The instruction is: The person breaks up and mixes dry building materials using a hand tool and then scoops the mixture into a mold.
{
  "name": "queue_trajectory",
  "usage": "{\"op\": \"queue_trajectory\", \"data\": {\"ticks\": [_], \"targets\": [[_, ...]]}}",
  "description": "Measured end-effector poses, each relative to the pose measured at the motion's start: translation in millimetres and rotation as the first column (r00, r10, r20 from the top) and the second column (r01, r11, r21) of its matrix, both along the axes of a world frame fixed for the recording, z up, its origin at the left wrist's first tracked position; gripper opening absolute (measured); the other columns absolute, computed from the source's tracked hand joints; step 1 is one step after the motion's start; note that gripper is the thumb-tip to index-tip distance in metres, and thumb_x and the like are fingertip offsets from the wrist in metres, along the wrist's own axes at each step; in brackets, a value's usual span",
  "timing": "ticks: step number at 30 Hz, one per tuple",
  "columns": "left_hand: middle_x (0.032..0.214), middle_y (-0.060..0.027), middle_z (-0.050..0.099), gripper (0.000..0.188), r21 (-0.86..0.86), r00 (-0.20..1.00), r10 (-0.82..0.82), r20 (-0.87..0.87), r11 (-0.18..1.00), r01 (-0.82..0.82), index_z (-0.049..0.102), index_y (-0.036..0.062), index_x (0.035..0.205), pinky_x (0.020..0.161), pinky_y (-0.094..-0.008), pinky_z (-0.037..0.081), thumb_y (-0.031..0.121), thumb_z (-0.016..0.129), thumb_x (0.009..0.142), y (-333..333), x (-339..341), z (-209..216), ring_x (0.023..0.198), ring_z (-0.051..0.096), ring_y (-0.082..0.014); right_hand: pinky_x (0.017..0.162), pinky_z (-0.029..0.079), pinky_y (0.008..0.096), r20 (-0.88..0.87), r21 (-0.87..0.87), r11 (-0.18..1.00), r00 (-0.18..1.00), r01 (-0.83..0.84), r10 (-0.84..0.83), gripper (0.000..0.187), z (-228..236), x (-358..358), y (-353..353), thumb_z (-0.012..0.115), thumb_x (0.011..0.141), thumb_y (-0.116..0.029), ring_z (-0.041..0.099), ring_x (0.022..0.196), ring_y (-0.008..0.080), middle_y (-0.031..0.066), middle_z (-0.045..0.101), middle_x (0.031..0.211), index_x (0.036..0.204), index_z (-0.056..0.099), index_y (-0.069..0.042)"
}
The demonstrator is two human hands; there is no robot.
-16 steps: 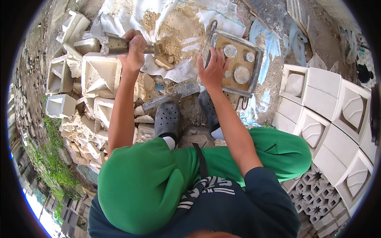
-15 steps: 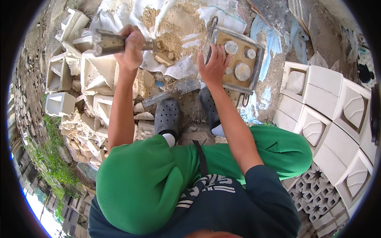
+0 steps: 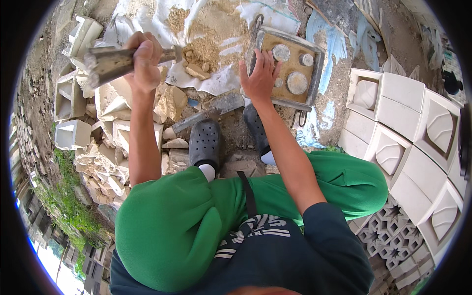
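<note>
My left hand (image 3: pixel 145 66) is closed round the waist of a worn metal hand tamper (image 3: pixel 107 65), its thick, dirty head pointing left and a smaller round end on the right. It is held up over the ground. My right hand (image 3: pixel 259 81) lies with fingers stretched out on the left side of a rectangular metal mould frame (image 3: pixel 317 73). Brown sand (image 3: pixel 291 65) fills the frame. Several pale round discs sit in the sand, among them a large disc (image 3: pixel 297 82) and a disc near my fingertips (image 3: pixel 280 52).
White sheeting (image 3: pixel 216 81) with heaped sand (image 3: pixel 200 49) spreads beyond my feet. Broken pale blocks (image 3: pixel 115 101) pile up on the left. Stacked white relief blocks (image 3: pixel 400 101) stand on the right, with patterned openwork blocks (image 3: pixel 393 236) nearer. A metal bar (image 3: pixel 189 124) lies before my clogs (image 3: pixel 204 142).
My left hand has moved slightly left and tilted the tamper, its thick head now lower. My right hand stays on the mould frame. The whole view has shifted a little.
</note>
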State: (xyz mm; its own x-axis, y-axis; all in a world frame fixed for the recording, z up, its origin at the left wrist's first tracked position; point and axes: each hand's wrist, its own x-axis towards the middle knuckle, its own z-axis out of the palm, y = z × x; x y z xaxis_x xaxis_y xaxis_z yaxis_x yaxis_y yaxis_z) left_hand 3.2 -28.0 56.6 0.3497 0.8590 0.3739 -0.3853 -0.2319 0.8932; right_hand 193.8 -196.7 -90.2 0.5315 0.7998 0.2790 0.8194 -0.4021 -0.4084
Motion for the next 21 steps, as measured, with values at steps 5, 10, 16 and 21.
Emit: {"op": "queue_trajectory", "data": {"ticks": [5, 10, 16, 21], "targets": [[0.053, 0.0008, 0.034, 0.022, 0.049, 0.993, -0.08, 0.086, 0.996, 0.076, 0.034, 0.0082, 0.062, 0.044, -0.0245, 0.022, 0.008, 0.044, 0.082, -6.2, 1.3, -10.9, 0.048, 0.027, -0.0073, 0.108, 0.013, 0.0593, 0.026, 0.05, 0.999, 1.0, -0.008, 0.007, 0.056, 2.6, 2.4, 4.7, 0.055, 0.087, -0.041, 0.035, 0.128, 0.0363, 0.0174, 0.046, 0.126, 0.127, 0.043, -0.003], [0.059, 0.0006, 0.034, 0.021, -0.268, 0.999, -0.026, 0.047, 0.963, 0.038, 0.033, 0.0068, 0.065, 0.048, -0.0234, 0.024, 0.006, 0.044, 0.083, 6.0, 6.0, -62.9, 0.052, 0.028, -0.007, 0.108, 0.012, 0.0594, 0.033, 0.058, 0.998, 0.999, -0.005, 0.003, 0.056, -2.8, 0.5, 1.7, 0.055, 0.087, -0.042, 0.036, 0.127, 0.0364, 0.0174, 0.046, 0.125, 0.127, 0.044, -0.004], [0.058, 0.0001, 0.035, 0.02, 0.101, 0.993, -0.107, 0.044, 0.99, 0.102, 0.037, 0.0055, 0.065, 0.046, -0.0244, 0.023, 0.008, 0.045, 0.084, -18.2, 0.3, 6.0, 0.05, 0.027, -0.0071, 0.108, 0.013, 0.059, 0.041, 0.058, 0.998, 0.999, 0.001, -0.004, 0.056, -2.3, 4.6, -0.1, 0.054, 0.087, -0.042, 0.036, 0.128, 0.0366, 0.0183, 0.046, 0.126, 0.127, 0.044, -0.003], [0.054, 0.003, 0.033, 0.021, -0.24, 0.997, 0.026, 0.075, 0.971, -0.007, 0.038, 0.0061, 0.063, 0.044, -0.0223, 0.021, 0.006, 0.044, 0.083, -1.4, 1.5, -63.2, 0.047, 0.027, -0.0046, 0.108, 0.013, 0.0586, 0.019, 0.058, 0.998, 1.0, -0.016, 0.015, 0.056, 3.5, -0.5, 3.4, 0.054, 0.088, -0.042, 0.036, 0.128, 0.0363, 0.0185, 0.046, 0.127, 0.126, 0.044, -0.003]]}}
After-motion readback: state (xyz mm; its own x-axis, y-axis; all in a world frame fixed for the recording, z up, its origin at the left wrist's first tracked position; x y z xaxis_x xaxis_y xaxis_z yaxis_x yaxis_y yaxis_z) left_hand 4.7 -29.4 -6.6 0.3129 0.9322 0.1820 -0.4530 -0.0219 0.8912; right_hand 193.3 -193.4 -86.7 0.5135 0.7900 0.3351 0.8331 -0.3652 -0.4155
